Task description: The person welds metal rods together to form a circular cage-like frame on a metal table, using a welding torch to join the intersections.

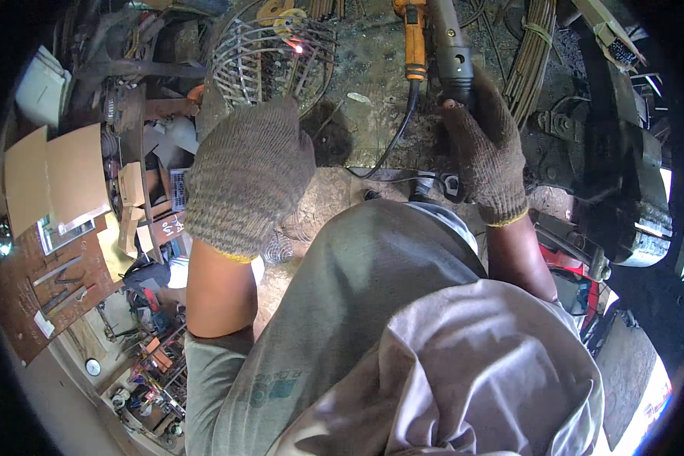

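Observation:
My left hand (251, 175), in a grey-brown knitted glove, is closed at the near side of a cage of curved metal bars (235, 64). A small orange-pink glowing spot (298, 49) shows on the metal just beyond the knuckles. What the left fingers hold is hidden beneath the glove. My right hand (490, 148), gloved the same way, is wrapped around the dark near end of a grey tube-shaped tool (454, 61). Left of that tool lies an orange and black power tool (414, 42), its black cord (405, 125) curving toward the bench's near edge.
A dark, stained metal workbench (368, 57) lies in front of me. Thin rods tied in a bundle (530, 57) rest at its right, near a heavy dark vise-like block (623, 182). Cardboard (57, 178) and clutter fill the left. My clothed legs (365, 251) are below.

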The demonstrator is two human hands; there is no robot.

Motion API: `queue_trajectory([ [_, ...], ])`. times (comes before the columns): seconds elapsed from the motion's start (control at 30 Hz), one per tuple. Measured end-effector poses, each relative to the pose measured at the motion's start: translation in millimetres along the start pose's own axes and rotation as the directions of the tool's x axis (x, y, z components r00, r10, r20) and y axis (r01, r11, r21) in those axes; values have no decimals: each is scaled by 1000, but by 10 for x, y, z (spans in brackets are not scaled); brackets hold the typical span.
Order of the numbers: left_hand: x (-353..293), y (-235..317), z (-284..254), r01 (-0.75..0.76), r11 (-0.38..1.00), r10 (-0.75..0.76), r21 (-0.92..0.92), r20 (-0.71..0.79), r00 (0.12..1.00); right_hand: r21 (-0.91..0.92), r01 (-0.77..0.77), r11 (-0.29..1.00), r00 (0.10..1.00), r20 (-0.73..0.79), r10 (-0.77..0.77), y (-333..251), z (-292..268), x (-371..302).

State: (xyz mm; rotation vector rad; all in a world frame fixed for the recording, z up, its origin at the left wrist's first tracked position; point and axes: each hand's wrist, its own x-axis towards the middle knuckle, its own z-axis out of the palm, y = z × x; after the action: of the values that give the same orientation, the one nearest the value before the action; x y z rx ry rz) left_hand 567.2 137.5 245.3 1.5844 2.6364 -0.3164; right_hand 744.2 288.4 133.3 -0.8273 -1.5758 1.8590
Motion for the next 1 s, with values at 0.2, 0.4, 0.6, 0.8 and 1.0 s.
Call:
queue_trajectory([
  [0.2,113,49,48,-116,990,122,82,-68,990,30,-45,999,999,19,44,-29,4,27],
  [0.4,91,140,92,-18,997,18,78,-4,1000,10,-42,999,999,25,42,21,-38,65],
  [0.6,-8,96,191,21,999,-21,45,-13,1000,-60,-26,998,1000,4,26,-2,-13,82],
  [0.8,-74,-68,465,-133,988,146,79,-191,971,17,-75,997,997,28,74,-36,1,98],
  [1.0,-94,-60,343,-83,994,89,65,-85,992,16,16,1000,1000,-11,-16,24,64,96],
])
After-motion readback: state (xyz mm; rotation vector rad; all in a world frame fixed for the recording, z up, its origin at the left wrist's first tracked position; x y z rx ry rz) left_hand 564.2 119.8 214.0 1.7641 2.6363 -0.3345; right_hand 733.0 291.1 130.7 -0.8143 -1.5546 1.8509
